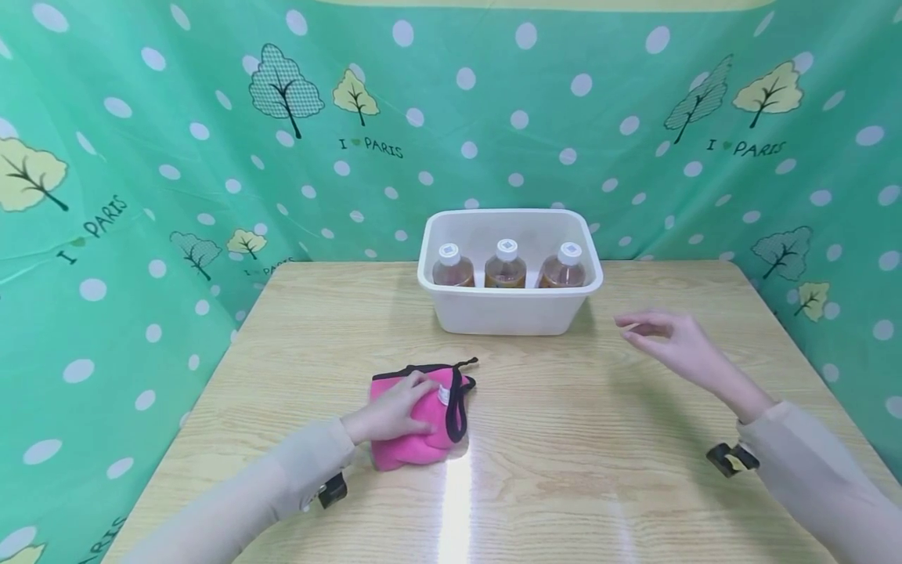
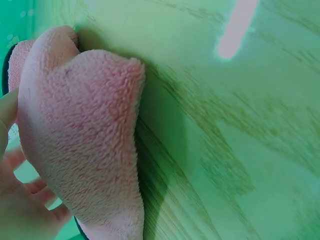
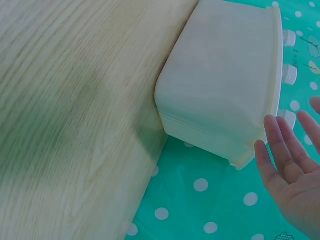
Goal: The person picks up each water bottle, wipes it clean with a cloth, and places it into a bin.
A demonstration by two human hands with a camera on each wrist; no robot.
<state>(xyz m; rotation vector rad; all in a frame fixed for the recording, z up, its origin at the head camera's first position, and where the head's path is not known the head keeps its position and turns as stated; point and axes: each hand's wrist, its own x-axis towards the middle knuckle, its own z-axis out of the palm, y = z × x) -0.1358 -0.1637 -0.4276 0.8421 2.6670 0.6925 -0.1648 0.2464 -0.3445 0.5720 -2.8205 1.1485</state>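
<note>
A folded pink fleece cloth with black trim, a black cord end and a small white label lies on the wooden table. My left hand grips it from above, thumb and fingers spread across its upper side. In the left wrist view, the fleece bulges in front of the left hand and hides the fingertips. To the right, my right hand hovers above the table and holds nothing. Its fingers are loosely bent, beside the white plastic bin. The right wrist view shows this hand near the bin's rim.
Three bottles with white caps, among them a middle bottle, stand in a row inside the bin near the table's back edge. A green dotted curtain hangs behind and beside the wooden table.
</note>
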